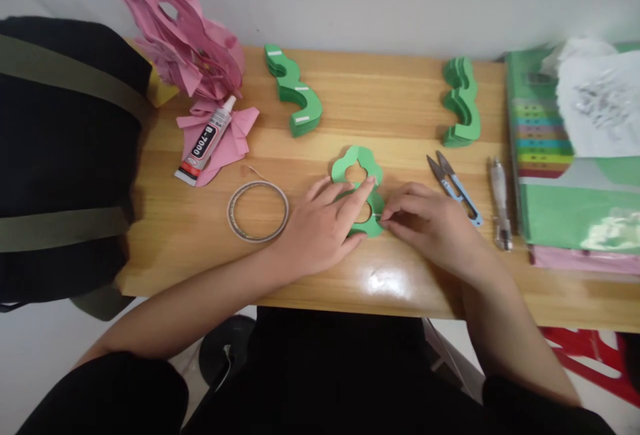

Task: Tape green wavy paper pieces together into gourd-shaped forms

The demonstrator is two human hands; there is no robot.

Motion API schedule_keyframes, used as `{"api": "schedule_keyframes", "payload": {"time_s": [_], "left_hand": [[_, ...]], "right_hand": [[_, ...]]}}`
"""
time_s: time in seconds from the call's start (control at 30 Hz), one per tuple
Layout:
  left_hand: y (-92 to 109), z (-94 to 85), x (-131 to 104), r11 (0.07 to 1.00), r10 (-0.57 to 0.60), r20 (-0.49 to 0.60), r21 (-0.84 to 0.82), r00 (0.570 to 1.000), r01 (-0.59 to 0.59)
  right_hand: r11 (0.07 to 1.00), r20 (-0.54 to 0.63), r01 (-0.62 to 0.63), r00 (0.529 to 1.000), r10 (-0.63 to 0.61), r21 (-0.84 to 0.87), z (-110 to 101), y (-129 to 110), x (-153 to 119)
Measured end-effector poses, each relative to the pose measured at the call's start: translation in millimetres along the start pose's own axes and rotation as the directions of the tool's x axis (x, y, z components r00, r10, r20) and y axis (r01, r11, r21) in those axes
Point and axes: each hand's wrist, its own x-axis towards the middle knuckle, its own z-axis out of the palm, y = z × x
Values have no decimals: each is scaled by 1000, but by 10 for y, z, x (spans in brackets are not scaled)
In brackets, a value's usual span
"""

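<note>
A green paper cutout point(373, 226) with wavy edges and round openings lies flat on the wooden table. Across it rests my left hand point(327, 221), fingers spread and pressing it down. At the cutout's right edge, my right hand point(420, 218) pinches the end of a small white strip of tape point(377, 217); the fingertips partly hide it. To the left of my left hand lies a roll of narrow tape point(231, 211), its loose end sticking up. Behind stands a stack of green wavy paper pieces point(311, 107) bearing several short white strips.
Another green stack point(469, 105) sits at the back right. Blue thread snips point(463, 198) and a pen point(500, 198) lie right of my right hand, beside coloured paper packs point(575, 205). At left are a glue tube point(207, 141), pink paper pieces point(193, 41) and a dark bag point(65, 155).
</note>
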Motion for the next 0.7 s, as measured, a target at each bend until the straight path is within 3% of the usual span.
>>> {"api": "schedule_keyframes", "payload": {"time_s": [0.3, 0.7], "left_hand": [[5, -7, -5, 1000, -18, 18, -5, 1000, 18], [7, -7, -3, 1000, -13, -4, -26, 1000, 13]], "right_hand": [[999, 28, 28, 999, -28, 26, -38, 6, -2], [999, 44, -23, 999, 21, 29, -22, 1, 29]]}}
